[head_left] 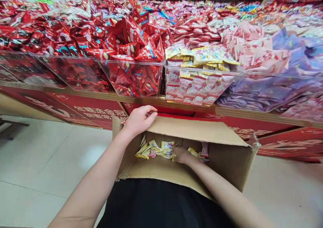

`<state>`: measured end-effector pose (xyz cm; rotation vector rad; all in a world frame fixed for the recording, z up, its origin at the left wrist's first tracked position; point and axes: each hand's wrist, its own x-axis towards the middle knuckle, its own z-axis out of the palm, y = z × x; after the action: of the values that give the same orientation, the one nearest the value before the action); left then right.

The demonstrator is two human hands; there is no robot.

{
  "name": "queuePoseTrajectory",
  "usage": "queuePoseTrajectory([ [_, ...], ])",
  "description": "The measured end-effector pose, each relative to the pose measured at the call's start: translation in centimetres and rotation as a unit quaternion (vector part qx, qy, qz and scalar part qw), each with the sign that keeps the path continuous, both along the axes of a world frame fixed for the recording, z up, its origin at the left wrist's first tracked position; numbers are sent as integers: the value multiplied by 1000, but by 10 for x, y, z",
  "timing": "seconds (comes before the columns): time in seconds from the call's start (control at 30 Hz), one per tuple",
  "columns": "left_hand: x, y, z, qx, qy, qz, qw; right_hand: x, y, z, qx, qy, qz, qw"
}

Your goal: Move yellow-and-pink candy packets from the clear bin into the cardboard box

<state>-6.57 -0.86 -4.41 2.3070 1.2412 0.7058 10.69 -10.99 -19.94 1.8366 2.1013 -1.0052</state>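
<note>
My left hand [139, 119] grips the far left edge of an open cardboard box [227, 160], fingers curled over the rim. My right hand [181, 154] reaches down inside the box among small yellow and pink candy packets [156, 149], its fingers closed around some of them. The box is held against my body below a shelf. Directly above it stands a clear bin [176, 86] filled with matching yellow and pink packets [202, 56].
A long shelf carries clear bins: red packets [131, 43] at left and centre, pink and purple packets [277, 63] at right. Red printed panels [93, 112] run below the shelf. Pale floor tiles [37, 160] lie to the left and right of me.
</note>
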Motion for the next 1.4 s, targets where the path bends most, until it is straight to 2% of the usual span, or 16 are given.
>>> queuePoseTrajectory([
  [0.13, -1, -1, -2, 0, 1, 4, 1000, -5, -13, -15, 68, 31, -6, 997],
  [0.33, -1, 0, -4, 13, 26, 8, 1000, 5, -22, -31, 125, 53, -29, 990],
  [0.5, 0, -1, -2, 22, 32, 5, 999, 3, -15, -18, 189, 21, -120, 974],
  [0.57, 0, -1, -1, 22, 32, 4, 999, -9, -13, -10, 208, 46, -96, 972],
  [0.67, 1, -1, 0, 19, 29, 5, 999, -41, -7, -4, 182, 132, 10, 974],
  [0.73, 2, -1, 0, 19, 27, 3, 999, -61, -3, -5, 153, 158, 36, 975],
  [0.83, 0, -1, -2, 19, 34, -2, 999, -73, -1, -10, 139, 173, 24, 975],
  [0.97, -3, 0, -5, 24, 35, -2, 999, -60, -5, -11, 141, 224, 6, 964],
  [1.03, -4, 1, -6, 26, 28, 3, 999, -51, -7, -7, 136, 260, -36, 955],
  [1.1, -4, 3, -6, 22, 18, 5, 1000, -45, -9, 2, 122, 293, -90, 944],
  [1.17, -3, 2, -3, 26, -12, 9, 1000, -41, -13, 18, 84, 370, -162, 911],
  [1.27, -1, -7, 7, 24, -131, 21, 991, -35, -23, 58, 27, 524, -253, 813],
  [1.3, -1, -14, 11, 2, -184, 20, 983, -32, -28, 73, 23, 559, -267, 785],
  [1.33, 0, -22, 17, -34, -231, 8, 972, -29, -33, 88, 32, 576, -269, 771],
  [1.4, 0, -42, 28, -139, -267, -53, 952, -22, -42, 115, 73, 587, -273, 759],
])
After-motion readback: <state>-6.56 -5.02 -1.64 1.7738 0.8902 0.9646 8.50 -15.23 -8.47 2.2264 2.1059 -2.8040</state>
